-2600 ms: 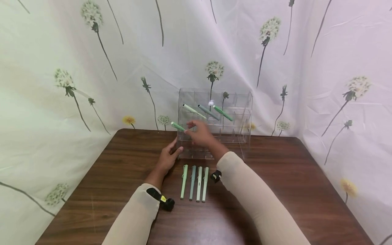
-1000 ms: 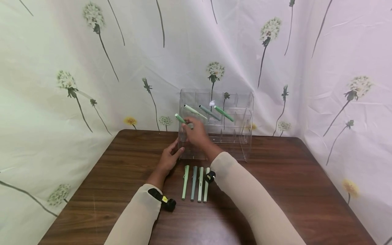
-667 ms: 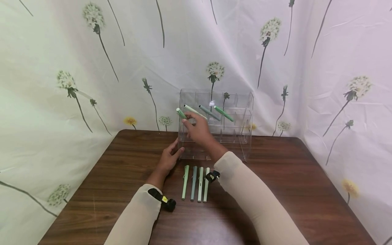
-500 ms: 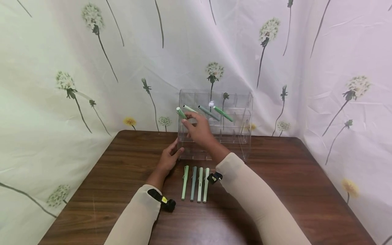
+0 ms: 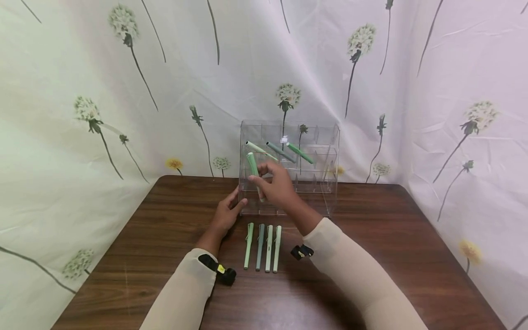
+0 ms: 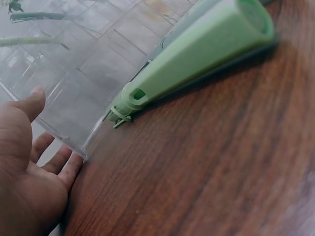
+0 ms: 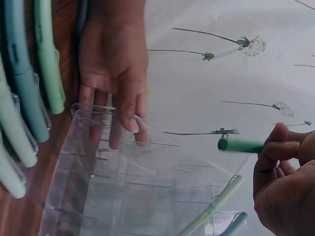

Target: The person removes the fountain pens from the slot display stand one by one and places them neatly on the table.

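Observation:
My right hand [image 5: 280, 183] pinches a green pen [image 5: 252, 165] between thumb and fingers, in front of a clear acrylic pen rack [image 5: 326, 183]. The pen stands steep, cap end up, and my fingers hide part of its barrel. In the right wrist view its end [image 7: 241, 145] sticks out from the curled fingers. My left hand [image 5: 226, 214] holds the rack's left side, thumb at the front edge, other fingers along the outer face [image 6: 59, 160]. A pale green pen [image 5: 257, 149], a blue-grey pen [image 5: 280, 151] and a brighter green pen [image 5: 300, 152] lean in an upper tier.
Several capped pens lie side by side on the wooden table [image 5: 165, 238] before the rack: a light green pen [image 5: 249, 245], a blue-grey one and paler ones. A flower-printed cloth [image 5: 185, 68] hangs close behind and at both sides.
My right hand first rose with the green pen toward the upper tier's left end, then came down and right; the pen turned from slanting to nearly upright. The left hand stayed put.

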A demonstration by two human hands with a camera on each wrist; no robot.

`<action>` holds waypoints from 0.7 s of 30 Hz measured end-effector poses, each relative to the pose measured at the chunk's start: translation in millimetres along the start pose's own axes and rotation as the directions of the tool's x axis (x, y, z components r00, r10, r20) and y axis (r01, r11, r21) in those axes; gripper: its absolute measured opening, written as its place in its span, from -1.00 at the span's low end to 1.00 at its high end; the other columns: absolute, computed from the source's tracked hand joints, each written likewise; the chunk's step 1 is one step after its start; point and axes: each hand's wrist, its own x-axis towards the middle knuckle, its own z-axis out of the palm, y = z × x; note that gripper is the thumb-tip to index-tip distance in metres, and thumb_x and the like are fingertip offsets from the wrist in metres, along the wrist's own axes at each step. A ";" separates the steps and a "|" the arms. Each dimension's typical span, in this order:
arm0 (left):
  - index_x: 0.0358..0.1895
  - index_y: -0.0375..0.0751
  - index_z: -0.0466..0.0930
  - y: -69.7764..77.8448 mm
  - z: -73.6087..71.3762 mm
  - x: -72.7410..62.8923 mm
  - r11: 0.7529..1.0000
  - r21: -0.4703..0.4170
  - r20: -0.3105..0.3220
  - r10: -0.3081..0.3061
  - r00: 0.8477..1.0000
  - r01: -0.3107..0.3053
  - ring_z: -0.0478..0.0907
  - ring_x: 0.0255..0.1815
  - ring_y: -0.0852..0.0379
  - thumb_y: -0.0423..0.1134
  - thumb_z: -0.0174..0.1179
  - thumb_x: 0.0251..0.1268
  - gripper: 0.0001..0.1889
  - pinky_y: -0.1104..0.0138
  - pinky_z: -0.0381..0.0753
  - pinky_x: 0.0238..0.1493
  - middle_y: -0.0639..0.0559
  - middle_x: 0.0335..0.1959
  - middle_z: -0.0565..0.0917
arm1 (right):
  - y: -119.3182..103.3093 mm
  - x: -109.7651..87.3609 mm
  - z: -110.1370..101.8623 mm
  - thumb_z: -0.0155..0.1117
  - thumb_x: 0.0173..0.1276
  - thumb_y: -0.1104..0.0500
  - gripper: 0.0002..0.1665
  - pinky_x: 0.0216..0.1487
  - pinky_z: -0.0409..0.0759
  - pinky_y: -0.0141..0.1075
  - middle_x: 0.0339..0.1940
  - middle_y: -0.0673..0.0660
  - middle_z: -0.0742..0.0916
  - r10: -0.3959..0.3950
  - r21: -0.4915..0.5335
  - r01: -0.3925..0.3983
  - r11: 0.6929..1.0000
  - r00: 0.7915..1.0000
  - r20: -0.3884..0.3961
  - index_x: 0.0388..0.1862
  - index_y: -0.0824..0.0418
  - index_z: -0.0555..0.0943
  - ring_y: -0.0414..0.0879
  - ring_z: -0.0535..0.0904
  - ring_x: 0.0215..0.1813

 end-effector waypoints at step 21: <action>0.76 0.07 0.22 -2.1 0.6 1.5 1.000 0.001 -0.029 0.018 0.999 -0.018 0.28 0.75 -0.24 -0.11 0.29 0.66 -0.27 -0.15 0.24 0.74 -0.18 0.72 0.34 | 30.5 -43.8 -20.0 0.44 0.60 0.15 -0.03 -0.65 0.60 0.01 -0.29 0.18 0.68 0.026 -0.023 -0.021 1.000 0.971 0.239 0.82 -0.12 0.16 0.07 0.59 -0.69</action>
